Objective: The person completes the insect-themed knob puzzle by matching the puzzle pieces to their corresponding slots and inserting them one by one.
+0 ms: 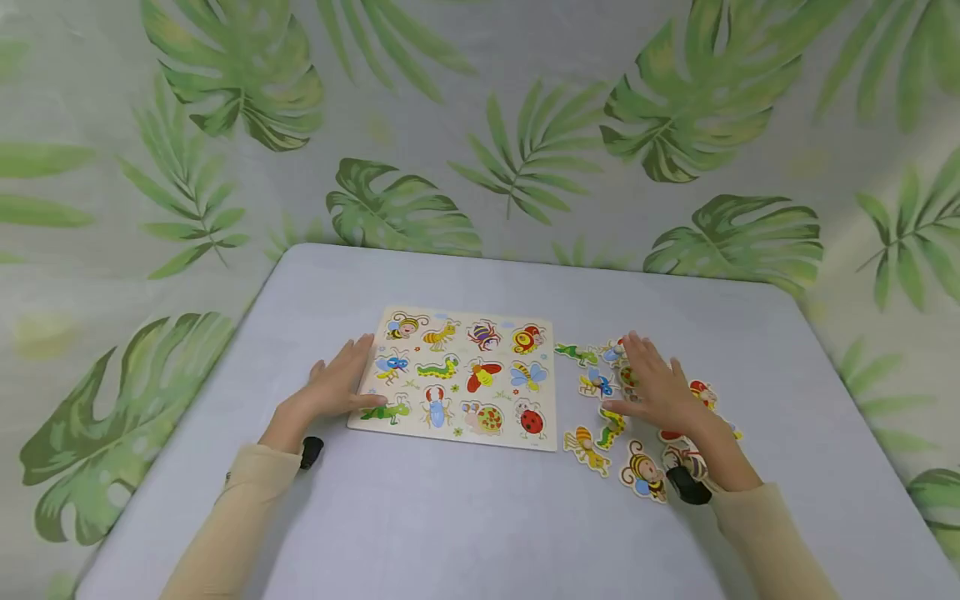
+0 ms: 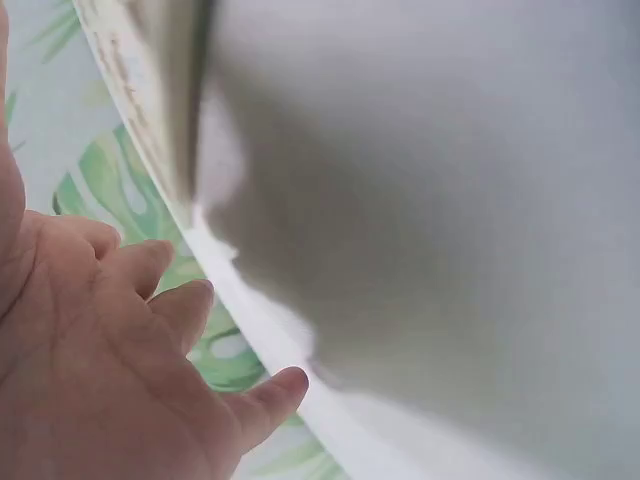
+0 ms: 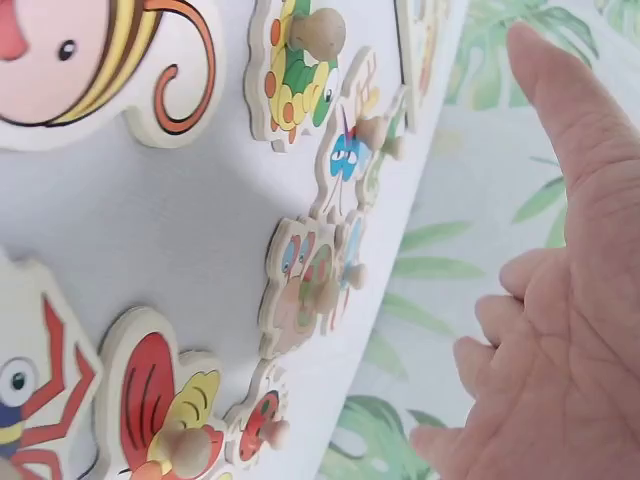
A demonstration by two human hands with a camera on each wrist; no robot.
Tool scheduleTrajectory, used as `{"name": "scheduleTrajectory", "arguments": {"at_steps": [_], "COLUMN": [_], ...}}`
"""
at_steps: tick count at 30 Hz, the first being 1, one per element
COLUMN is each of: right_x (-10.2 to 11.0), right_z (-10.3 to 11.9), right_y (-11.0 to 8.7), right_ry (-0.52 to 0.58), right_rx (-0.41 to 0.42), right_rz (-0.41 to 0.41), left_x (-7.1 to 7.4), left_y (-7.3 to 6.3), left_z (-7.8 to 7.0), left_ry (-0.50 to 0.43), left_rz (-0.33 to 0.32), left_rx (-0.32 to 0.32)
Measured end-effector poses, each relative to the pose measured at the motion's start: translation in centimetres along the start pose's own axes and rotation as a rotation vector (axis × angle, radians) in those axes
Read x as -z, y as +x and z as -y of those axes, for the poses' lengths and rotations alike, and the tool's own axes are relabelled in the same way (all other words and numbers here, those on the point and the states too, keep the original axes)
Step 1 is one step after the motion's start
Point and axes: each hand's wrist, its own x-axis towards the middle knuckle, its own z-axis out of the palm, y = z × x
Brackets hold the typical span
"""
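Note:
A wooden puzzle board (image 1: 465, 391) with rows of insect pictures lies flat on the table. At its left edge is my left hand (image 1: 336, 387), fingers extended and thumb over the lower left corner. The left wrist view shows this palm beside the board's blurred edge (image 2: 178, 110); contact is unclear. To the right of the board, my right hand (image 1: 658, 392) spreads its fingers above loose knobbed puzzle pieces, holding none. Among them are a bee (image 1: 643, 473), a caterpillar (image 3: 290, 75), a snail (image 3: 300, 290), a red-winged beetle (image 3: 155, 400) and a spider (image 3: 45, 390). The hand hides some pieces.
A white cloth covers the table (image 1: 450, 525). Behind it hangs a leaf-patterned curtain (image 1: 525, 142). An orange-striped insect piece (image 1: 587, 452) and a grasshopper piece (image 1: 577, 354) lie near the board's right edge. Each wrist carries a small black device.

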Motion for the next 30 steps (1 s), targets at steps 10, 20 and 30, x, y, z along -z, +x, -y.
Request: {"name": "scheduleTrajectory", "arguments": {"at_steps": [10, 20, 30], "right_x": [-0.8, -1.0, -1.9], "right_z": [0.4, 1.5, 2.9], "right_y": [-0.6, -1.4, -2.5], "right_ry": [0.2, 0.202, 0.149], "right_rx": [0.075, 0.01, 0.047], "right_rz": [0.047, 0.078, -0.021], "left_x": [-0.3, -0.4, -0.4], "left_y": [-1.2, -1.3, -1.7], "left_z": [1.5, 2.5, 3.1], "left_ry": [-0.088, -0.079, -0.122], "left_rz": [0.043, 0.075, 0.073], "left_rx": [-0.039, -0.084, -0.108]}}
